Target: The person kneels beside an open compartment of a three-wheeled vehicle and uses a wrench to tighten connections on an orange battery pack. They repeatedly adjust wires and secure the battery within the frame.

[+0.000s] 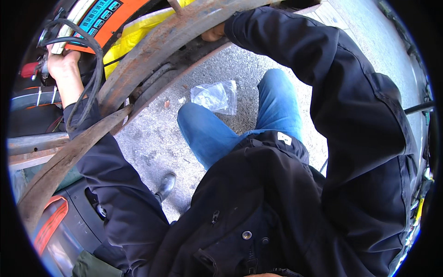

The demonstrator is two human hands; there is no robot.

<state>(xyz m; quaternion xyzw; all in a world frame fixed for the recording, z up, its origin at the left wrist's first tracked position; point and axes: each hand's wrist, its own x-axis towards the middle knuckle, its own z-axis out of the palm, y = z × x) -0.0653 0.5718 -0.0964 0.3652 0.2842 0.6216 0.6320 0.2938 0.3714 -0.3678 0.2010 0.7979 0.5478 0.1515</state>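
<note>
At the upper left, my left hand (64, 67) reaches up to the lower edge of an orange box-shaped machine (115, 23) with a blue label panel and a pale rim. Its fingers go out of sight at that rim, so their grip does not show. A dark looped cable (98, 60) hangs beside the wrist and crosses the sleeve. My right hand (213, 33) is at the top centre, mostly hidden behind a rusty curved metal bar (152, 48). Only a small part of it shows past the dark cuff, and its fingers cannot be seen.
Yellow sheeting (124, 46) lies between the machine and the bar. Another worn brown bar (64, 159) crosses over my left forearm. A clear plastic bag (214, 97) lies on the rough grey ground (147, 134) by my knees. An orange-edged item (50, 221) is at the lower left.
</note>
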